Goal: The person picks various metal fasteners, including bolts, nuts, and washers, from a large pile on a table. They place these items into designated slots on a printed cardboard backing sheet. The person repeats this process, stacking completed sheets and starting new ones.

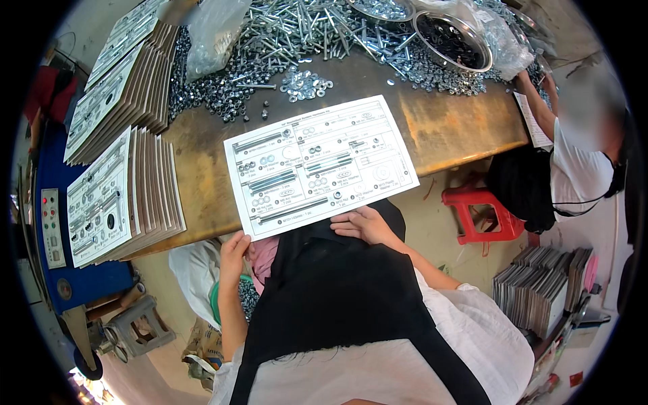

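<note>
A white card printed with line drawings of bolts, nuts and washers lies tilted on the near table edge and partly overhangs it. At its lower left corner my left hand is closed, pinching the card between thumb and fingers. My right hand rests over the black apron, just below the card's lower edge. Its fingers are stretched loosely leftward, close to that edge, and nothing shows in them. Beyond the card are a few loose nuts and a small heap of washers.
Stacks of similar printed cards stand along the table's left side. Piled bolts, a plastic bag and a metal bowl of black pieces fill the back. At right, another person works near a red stool.
</note>
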A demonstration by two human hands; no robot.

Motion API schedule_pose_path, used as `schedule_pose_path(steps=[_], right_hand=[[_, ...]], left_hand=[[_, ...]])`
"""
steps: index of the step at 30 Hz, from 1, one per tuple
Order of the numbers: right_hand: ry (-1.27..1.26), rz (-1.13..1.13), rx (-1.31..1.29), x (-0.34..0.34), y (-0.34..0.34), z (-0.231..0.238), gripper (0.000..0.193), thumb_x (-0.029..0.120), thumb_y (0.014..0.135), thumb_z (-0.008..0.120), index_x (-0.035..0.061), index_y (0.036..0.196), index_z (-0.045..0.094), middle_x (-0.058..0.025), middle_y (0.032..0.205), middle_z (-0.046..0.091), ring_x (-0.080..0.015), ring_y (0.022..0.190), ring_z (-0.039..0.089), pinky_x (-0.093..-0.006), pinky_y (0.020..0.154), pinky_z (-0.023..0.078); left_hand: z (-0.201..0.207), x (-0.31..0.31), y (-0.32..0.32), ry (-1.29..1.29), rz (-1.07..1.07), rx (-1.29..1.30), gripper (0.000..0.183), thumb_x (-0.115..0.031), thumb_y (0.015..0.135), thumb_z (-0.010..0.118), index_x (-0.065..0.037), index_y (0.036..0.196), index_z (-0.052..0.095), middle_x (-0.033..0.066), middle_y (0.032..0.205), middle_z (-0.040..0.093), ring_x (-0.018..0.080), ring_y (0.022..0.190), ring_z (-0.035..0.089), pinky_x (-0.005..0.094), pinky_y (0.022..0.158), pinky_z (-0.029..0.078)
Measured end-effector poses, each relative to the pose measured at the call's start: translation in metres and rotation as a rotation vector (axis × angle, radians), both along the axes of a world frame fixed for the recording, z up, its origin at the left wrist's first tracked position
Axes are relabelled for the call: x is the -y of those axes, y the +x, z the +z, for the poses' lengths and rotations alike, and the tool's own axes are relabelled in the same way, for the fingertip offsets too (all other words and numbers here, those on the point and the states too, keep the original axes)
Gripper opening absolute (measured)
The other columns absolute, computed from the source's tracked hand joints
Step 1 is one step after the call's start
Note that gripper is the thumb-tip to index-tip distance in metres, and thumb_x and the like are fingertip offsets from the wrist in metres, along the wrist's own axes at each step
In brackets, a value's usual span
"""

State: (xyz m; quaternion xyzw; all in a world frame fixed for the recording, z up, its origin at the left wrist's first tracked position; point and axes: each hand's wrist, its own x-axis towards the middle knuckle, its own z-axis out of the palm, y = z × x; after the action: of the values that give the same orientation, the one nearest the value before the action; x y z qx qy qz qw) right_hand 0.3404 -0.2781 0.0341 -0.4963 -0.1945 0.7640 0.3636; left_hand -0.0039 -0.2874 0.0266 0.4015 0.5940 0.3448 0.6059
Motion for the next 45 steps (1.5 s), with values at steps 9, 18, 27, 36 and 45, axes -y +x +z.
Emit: schedule_pose_path(steps=[9, 18, 27, 36, 45], right_hand=[[0.649, 0.431, 1.098, -0.068, 0.029, 0.067, 0.013, 0.017, 0.091, 0.065, 0.0121, 0.097, 0.075, -0.0061, 0.092, 0.069, -0.0250, 0.073, 0.067, -0.0353, 0.071, 0.053], [1.036, 0.353, 1.440, -0.146, 0.055, 0.041, 0.011, 0.016, 0.074, 0.078, 0.0192, 0.084, 0.076, -0.0005, 0.098, 0.061, -0.0219, 0.094, 0.062, -0.0363, 0.075, 0.052], [1.018, 0.362, 1.452, -0.143, 0.056, 0.044, 0.013, 0.014, 0.076, 0.077, 0.0192, 0.089, 0.076, -0.0017, 0.100, 0.062, -0.0227, 0.092, 0.063, -0.0354, 0.076, 0.052], [0.890, -0.181, 1.368, -0.327, 0.106, 0.023, 0.024, 0.022, 0.088, 0.067, 0.0076, 0.108, 0.071, -0.0138, 0.104, 0.069, -0.0319, 0.098, 0.066, -0.0420, 0.084, 0.052], [0.656, -0.493, 1.578, -0.382, 0.052, 0.003, 0.047, 0.032, 0.072, 0.086, 0.0111, 0.102, 0.056, -0.0124, 0.108, 0.056, -0.0350, 0.095, 0.064, -0.0443, 0.080, 0.053]], left_hand=[[0.045, -0.008, -0.024, 0.012, 0.011, -0.724, 0.030, -0.024, 0.100, 0.054, -0.003, 0.088, 0.072, 0.0030, 0.055, 0.052, 0.0101, 0.051, 0.051, 0.0289, 0.051, 0.039], [0.082, -0.040, -0.001, 0.369, 0.105, -0.756, 0.022, -0.018, 0.098, 0.056, 0.001, 0.093, 0.068, 0.0083, 0.068, 0.059, 0.0159, 0.059, 0.056, 0.0303, 0.057, 0.043], [0.072, -0.046, 0.001, 0.361, 0.069, -0.783, 0.018, -0.013, 0.097, 0.057, 0.000, 0.094, 0.068, 0.0103, 0.072, 0.061, 0.0191, 0.062, 0.058, 0.0321, 0.059, 0.045], [0.083, -0.084, 0.023, 0.547, -0.017, -0.796, 0.013, -0.010, 0.094, 0.060, -0.001, 0.093, 0.069, 0.0110, 0.076, 0.063, 0.0221, 0.063, 0.059, 0.0335, 0.061, 0.047], [0.095, -0.091, 0.046, 0.706, -0.060, -0.800, 0.007, -0.006, 0.091, 0.063, -0.003, 0.092, 0.070, 0.0114, 0.075, 0.061, 0.0223, 0.060, 0.057, 0.0329, 0.056, 0.045]])
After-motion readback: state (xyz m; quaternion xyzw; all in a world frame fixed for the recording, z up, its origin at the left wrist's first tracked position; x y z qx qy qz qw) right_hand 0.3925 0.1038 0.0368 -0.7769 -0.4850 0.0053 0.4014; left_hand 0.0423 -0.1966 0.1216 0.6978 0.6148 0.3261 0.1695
